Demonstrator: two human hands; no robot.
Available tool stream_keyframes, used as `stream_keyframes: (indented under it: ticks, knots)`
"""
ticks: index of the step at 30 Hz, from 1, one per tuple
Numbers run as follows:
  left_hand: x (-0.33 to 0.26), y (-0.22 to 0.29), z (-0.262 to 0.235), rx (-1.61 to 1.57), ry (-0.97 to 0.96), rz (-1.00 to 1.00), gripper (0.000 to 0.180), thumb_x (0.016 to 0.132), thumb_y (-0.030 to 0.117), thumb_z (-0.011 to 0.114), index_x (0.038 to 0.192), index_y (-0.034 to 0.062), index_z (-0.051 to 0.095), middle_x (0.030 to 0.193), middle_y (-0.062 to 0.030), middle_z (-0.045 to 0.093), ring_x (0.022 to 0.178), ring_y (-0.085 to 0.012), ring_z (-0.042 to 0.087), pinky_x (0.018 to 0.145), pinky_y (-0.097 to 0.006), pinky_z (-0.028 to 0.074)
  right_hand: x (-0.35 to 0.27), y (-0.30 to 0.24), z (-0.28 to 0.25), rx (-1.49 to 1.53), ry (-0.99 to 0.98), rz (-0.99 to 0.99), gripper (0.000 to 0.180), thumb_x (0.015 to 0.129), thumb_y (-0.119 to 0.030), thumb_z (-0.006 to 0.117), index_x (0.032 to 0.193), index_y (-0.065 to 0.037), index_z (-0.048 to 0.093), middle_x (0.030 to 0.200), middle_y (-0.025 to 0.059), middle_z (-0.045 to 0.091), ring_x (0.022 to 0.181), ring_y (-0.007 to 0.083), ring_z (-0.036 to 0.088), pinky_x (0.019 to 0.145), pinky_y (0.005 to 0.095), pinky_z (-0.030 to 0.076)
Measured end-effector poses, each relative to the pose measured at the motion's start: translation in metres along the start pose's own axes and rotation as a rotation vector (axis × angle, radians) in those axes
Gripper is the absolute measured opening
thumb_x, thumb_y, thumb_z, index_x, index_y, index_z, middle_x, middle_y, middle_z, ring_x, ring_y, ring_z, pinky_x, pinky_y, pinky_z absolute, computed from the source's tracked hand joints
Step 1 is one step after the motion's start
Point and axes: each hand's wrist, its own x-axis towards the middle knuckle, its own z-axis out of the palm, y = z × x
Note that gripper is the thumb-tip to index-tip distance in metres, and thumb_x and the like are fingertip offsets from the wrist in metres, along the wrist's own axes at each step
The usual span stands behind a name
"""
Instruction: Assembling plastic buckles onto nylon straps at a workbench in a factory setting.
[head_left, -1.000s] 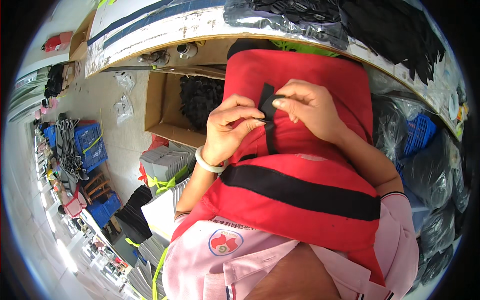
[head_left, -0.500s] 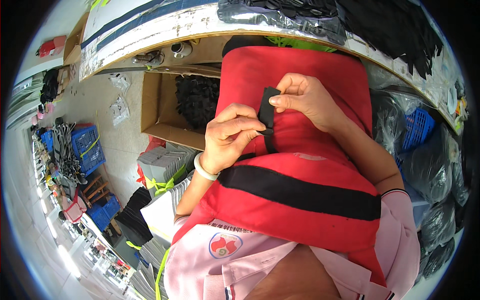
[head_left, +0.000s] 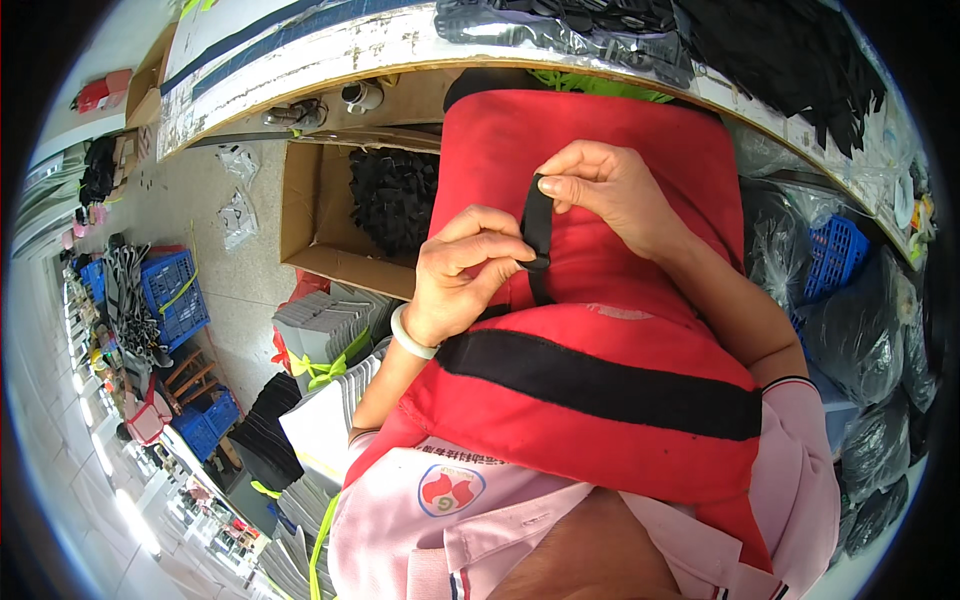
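A short black fabric strap (head_left: pixel 538 222) is stretched between my two hands above the red apron (head_left: pixel 590 260) on my lap. My left hand (head_left: pixel 468 268) pinches its lower end between thumb and fingers; a pale bangle circles that wrist. The upper end is pinched by my right hand (head_left: pixel 612 195), thumb against the forefinger. The strap looks narrow and slightly curved from here. Part of its lower end is hidden behind the left fingertips.
Left of my lap stands an open cardboard box (head_left: pixel 330 262) with many black pieces (head_left: pixel 395 203) inside. A worktable (head_left: pixel 400 45) with black strips (head_left: pixel 790 65) runs across the front. Stacked grey sheets (head_left: pixel 335 325) lie at my left; plastic bags (head_left: pixel 860 325) and a blue crate (head_left: pixel 835 258) at right.
The strap has turned, so it shows a narrower, curved side instead of a broad flat face. My right hand has shifted slightly left; both hands keep their pinch.
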Motion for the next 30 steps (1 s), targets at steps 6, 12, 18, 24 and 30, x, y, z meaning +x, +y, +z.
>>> stream_keyframes:
  ticks: [6,12,18,24,30]
  knots:
    - [-0.011,0.011,-0.015,0.063,0.042,-0.123,0.021,0.07,-0.011,0.069,0.087,0.0014,0.07,0.09,-0.0067,0.061,0.082,-0.0183,0.061,0.072,-0.026,0.048,0.014,0.01,0.013,0.019,-0.01,-0.108,0.012,0.09,-0.009,0.065,0.097,0.001,0.065,0.085,0.0043,0.067,0.075,0.0078,0.06,0.069,0.0223,0.05]
    - [-0.082,-0.046,-0.082,0.512,0.08,-0.498,0.035,0.073,-0.009,0.07,0.106,-0.0002,0.065,0.114,-0.0104,0.057,0.093,-0.0201,0.062,0.081,-0.029,0.052,0.032,0.025,0.002,-0.022,-0.073,-0.107,0.017,0.09,-0.007,0.064,0.104,0.001,0.061,0.09,0.005,0.066,0.076,0.0079,0.059,0.071,0.0235,0.05]
    - [0.028,-0.03,-0.051,0.324,0.277,-0.249,0.045,0.078,-0.003,0.07,0.12,0.0023,0.057,0.12,-0.0102,0.055,0.094,-0.0195,0.061,0.077,-0.029,0.053,0.027,0.053,-0.013,-0.172,-0.205,0.072,0.014,0.092,-0.011,0.06,0.099,0.0,0.064,0.082,0.0032,0.065,0.07,0.0083,0.058,0.064,0.0251,0.048]
    - [0.189,-0.02,0.017,0.665,0.176,0.256,0.07,0.078,0.029,0.075,0.136,0.0087,0.043,0.132,-0.0216,0.047,0.116,-0.0401,0.049,0.096,-0.045,0.042,0.024,0.038,-0.015,-0.312,-0.172,0.036,0.013,0.091,-0.008,0.059,0.099,0.001,0.064,0.085,0.0051,0.066,0.076,0.0091,0.059,0.069,0.0258,0.049]
    - [0.258,-0.073,0.027,0.934,0.131,0.315,0.046,0.084,0.043,0.064,0.118,0.0127,0.063,0.107,-0.0147,0.056,0.096,-0.0339,0.054,0.081,-0.043,0.047,0.016,0.045,-0.03,-0.331,-0.127,0.065,0.013,0.09,-0.008,0.06,0.099,0.001,0.065,0.082,0.0049,0.066,0.075,0.0096,0.059,0.069,0.0263,0.049]
